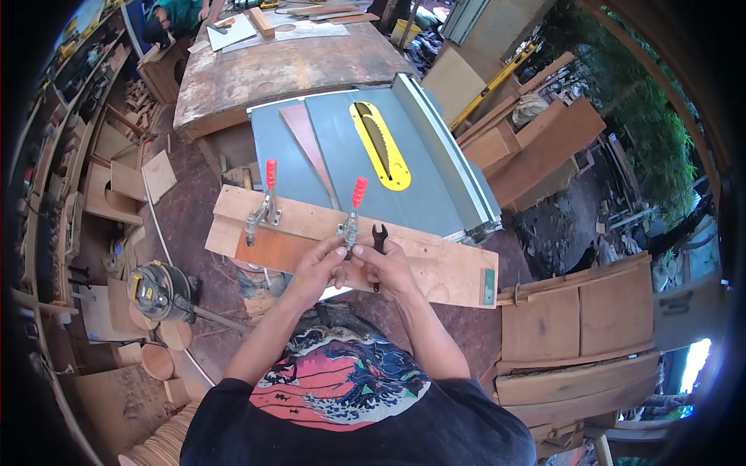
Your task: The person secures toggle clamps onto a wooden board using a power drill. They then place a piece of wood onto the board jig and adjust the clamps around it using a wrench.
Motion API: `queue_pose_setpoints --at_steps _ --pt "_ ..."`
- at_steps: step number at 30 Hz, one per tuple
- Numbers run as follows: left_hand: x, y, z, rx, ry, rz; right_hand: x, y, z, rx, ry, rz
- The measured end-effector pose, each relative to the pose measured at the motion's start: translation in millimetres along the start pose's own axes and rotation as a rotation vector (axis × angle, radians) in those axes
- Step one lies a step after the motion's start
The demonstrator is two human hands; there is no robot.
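Note:
A wooden board jig (443, 268) lies across the front of the table saw (326, 109), with two red-handled toggle clamps on it. My left hand (317, 268) is closed, its fingertips pinched at the lower end of the right toggle clamp (353, 210); what lies between them is too small to make out. My right hand (391, 268) is closed around a black open-end wrench (379, 234), jaw up. Its thumb and fingertips also reach the base of that clamp. The left toggle clamp (266, 206) stands over a reddish-brown wood piece (272, 250).
A yellow insert plate (398, 177) surrounds the exposed saw blade (379, 144). A thin wood wedge (303, 140) lies left of it. A shop vacuum (161, 291) stands at left, wood panels (552, 322) at right. Another person (175, 15) is at the far left, beyond the workbench (311, 62).

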State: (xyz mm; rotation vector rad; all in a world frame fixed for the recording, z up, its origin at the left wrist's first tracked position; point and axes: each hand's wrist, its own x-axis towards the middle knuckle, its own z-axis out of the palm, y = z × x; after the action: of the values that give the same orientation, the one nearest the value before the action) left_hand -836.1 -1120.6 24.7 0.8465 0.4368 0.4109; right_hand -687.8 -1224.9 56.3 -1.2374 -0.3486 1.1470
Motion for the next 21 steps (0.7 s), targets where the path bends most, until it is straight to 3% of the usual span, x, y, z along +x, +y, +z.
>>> queue_pose_setpoints --at_steps 3,9,12,18,21 --pt "-2 3 3 0.036 0.020 -0.032 22 19 -12 0.046 0.092 0.052" --pt "-4 13 8 0.088 0.017 -0.018 5 2 0 0.103 -0.050 0.133" --pt "-2 13 4 0.116 -0.004 -0.031 27 16 -17 0.222 -0.253 0.122" --pt "-3 16 11 0.062 -0.005 -0.007 20 16 -12 0.371 -0.299 0.102" --pt "-1 14 6 0.069 -0.012 -0.014 19 17 -6 0.266 -0.253 0.114"
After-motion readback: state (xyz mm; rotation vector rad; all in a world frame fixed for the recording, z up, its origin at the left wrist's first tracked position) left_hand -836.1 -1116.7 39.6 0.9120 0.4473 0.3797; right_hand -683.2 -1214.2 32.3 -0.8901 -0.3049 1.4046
